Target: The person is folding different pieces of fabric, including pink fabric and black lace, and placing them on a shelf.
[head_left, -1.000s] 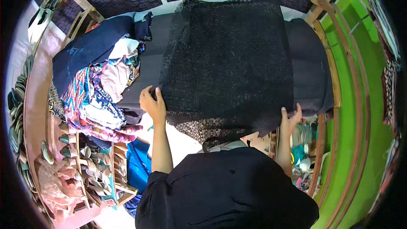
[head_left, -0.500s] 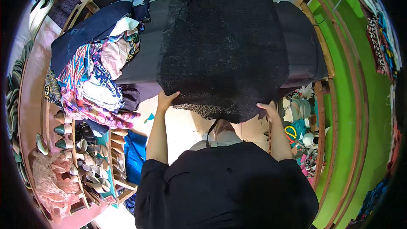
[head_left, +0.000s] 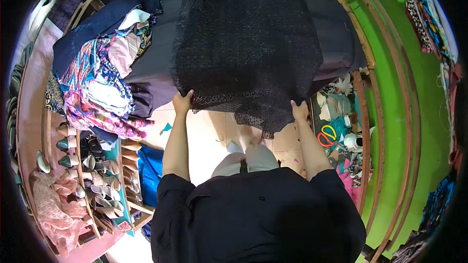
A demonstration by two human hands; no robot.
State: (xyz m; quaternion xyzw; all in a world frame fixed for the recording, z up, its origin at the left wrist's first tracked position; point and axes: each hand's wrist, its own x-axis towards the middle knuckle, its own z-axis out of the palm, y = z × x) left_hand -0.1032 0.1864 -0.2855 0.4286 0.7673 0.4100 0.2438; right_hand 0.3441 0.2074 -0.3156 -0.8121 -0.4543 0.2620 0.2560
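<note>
Here I look down and see both my hands at the near edge of a big black lace cloth [head_left: 248, 44]. It lies spread flat over a table covered in dark fabric [head_left: 336, 34], and its near edge hangs off the front of the table, toward my legs. I think I hold it at its two near corners so it stays wide and smooth and does not bunch up.

My left hand [head_left: 183, 101] grips the left corner. The fingers are curled shut around the edge, with the cloth tucked inside them. My right hand [head_left: 299, 110] does the same at the right corner, fingers closed on the lace. My arms are stretched out straight and wide apart, so the edge between them looks pulled fairly tight. A bit of cloth sags lower in the middle, between my hands.

To my left, on the same table, sits a messy pile of bright clothes [head_left: 100, 85] with stripes and patterns. It touches the side of the dark fabric but not the lace. Below that pile is a rack of shoes [head_left: 92, 165]. To my right, down by the green wall [head_left: 404, 131], I see orange scissors [head_left: 325, 136] among small scraps, well apart from my hands.
</note>
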